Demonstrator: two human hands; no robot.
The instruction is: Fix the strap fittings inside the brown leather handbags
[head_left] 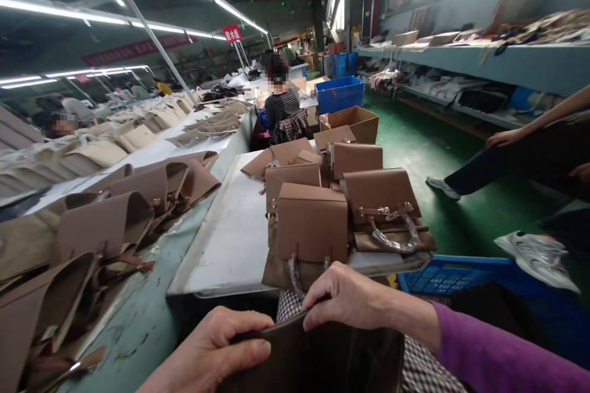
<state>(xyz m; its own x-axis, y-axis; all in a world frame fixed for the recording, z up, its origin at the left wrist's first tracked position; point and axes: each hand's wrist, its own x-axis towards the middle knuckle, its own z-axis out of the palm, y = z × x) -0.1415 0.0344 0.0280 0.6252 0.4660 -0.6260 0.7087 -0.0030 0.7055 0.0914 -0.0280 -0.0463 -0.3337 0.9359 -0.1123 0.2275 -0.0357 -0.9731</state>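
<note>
A dark brown leather bag piece [322,359] lies at the bottom middle, over a checked cloth. My left hand [216,347] grips its left top edge, thumb pressed along the rim. My right hand [348,298], in a purple sleeve, curls its fingers over the top edge further right. Just beyond my hands, several finished tan handbags [313,227] stand on a grey metal table [230,239], one with a wrapped handle and metal clasp [389,224].
A long conveyor table [133,325] on the left carries several brown bag flaps [106,221]. A blue crate [461,273] sits at my right. Another person's legs and sneakers [534,255] stretch across the green floor. A seated person [281,104] works farther back, near blue bins [338,93].
</note>
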